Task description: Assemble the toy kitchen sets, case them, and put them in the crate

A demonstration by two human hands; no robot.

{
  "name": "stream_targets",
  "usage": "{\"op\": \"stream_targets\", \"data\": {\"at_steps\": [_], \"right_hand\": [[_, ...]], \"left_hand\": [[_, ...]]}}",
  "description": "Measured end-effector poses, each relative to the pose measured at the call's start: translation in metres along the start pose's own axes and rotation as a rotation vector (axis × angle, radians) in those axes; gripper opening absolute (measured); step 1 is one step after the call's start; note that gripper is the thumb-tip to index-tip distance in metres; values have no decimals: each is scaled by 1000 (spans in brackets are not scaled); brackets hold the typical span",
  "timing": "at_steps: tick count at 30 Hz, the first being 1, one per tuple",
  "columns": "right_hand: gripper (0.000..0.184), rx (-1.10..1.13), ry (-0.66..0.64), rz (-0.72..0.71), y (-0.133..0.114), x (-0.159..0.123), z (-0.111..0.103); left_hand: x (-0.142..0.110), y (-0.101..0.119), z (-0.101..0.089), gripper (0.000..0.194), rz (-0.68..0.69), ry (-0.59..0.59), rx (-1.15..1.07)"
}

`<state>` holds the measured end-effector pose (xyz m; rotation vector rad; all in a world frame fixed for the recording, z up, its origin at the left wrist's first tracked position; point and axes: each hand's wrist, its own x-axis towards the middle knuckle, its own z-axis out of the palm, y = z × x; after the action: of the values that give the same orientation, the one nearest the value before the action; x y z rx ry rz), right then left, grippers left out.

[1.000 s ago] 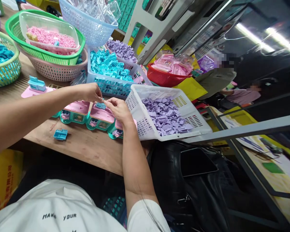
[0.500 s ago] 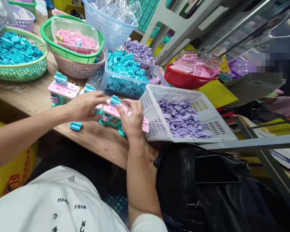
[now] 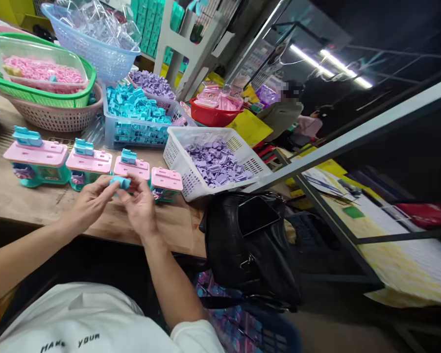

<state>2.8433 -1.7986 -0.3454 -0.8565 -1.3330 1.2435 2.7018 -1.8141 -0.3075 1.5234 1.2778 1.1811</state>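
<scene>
Between my fingertips is a small blue plastic piece [image 3: 120, 182]. My left hand [image 3: 91, 198] pinches it from one side, and my right hand [image 3: 139, 201] grips it from the other. Just behind my hands stands a row of several pink-and-teal toy pieces. The far-left toy [image 3: 36, 159], the second toy [image 3: 90, 164] and the third toy [image 3: 132, 168] each carry a blue part on the pink top. The toy at the right end [image 3: 166, 180] has a bare pink top. My hands partly hide the third toy's lower half.
Beyond the row stand a clear bin [image 3: 139, 142] of blue parts and a white basket [image 3: 172, 142] of purple parts. Stacked baskets [image 3: 59, 117] are at the left. A black bag [image 3: 220, 245] with a phone [image 3: 257, 214] sits at the table's right end. People are farther back.
My hands have left the third toy's top, where a blue part sits. The loose blue piece from the table's front is now in my fingers. The view has swung right.
</scene>
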Motion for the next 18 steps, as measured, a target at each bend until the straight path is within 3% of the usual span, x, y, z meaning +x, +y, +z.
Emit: {"op": "stream_targets", "data": {"at_steps": [3, 6, 9, 13, 18], "right_hand": [[40, -111, -6, -98, -22, 30, -47], [35, -524, -113, -126, -45, 68, -100], [29, -911, -272, -112, -58, 102, -132], [24, -1132, -508, -92, -64, 123, -138], [25, -1195, -554, -113, -65, 119, -133]], "left_hand": [[38, 16, 28, 54, 37, -49, 85], [85, 26, 42, 56, 137, -106, 244], [127, 33, 52, 47, 160, -211, 461], [159, 34, 61, 30, 130, -390, 677], [165, 28, 63, 25, 72, -397, 666]]}}
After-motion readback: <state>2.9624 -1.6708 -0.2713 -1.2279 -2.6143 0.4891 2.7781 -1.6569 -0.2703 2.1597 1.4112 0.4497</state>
